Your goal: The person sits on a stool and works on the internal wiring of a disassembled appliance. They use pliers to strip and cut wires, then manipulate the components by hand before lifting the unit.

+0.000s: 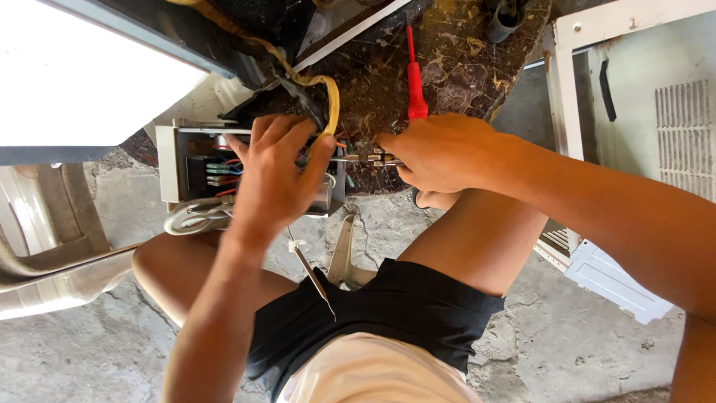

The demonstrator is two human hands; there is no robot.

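Two hands are at work on an opened grey control box [173, 160] that sits at the edge of a dark, scuffed worktop [455, 71], with the person seated over a cracked concrete floor [97, 351].

Left hand [274, 179]: fingers spread and curled over the box's wiring, holding a yellow-sleeved cable [330, 101] near where it drops into the box. Coloured wires [224, 168] show beneath the palm; the exact wire pinched cannot be told.

Right hand [440, 153]: closed around the handles of pliers [365, 157], whose metal nose points left toward the left hand's fingertips and the cable end. Whether the nose is clamped on a wire is hidden by the fingers.

Surroundings: a red screwdriver [415, 82] lies on the worktop just behind the right hand, untouched. A coil of white cord [195, 216] hangs below the box. A white appliance panel [649, 89] with a vent grille stands to the right.

Assessment: the step in hand appears to be gripping or pulling a wire connection at the box, one hand steadying, the other working the tool. The next move would call for a firm, straight pull or squeeze with the pliers while the left hand keeps neighbouring wires clear of the nose.
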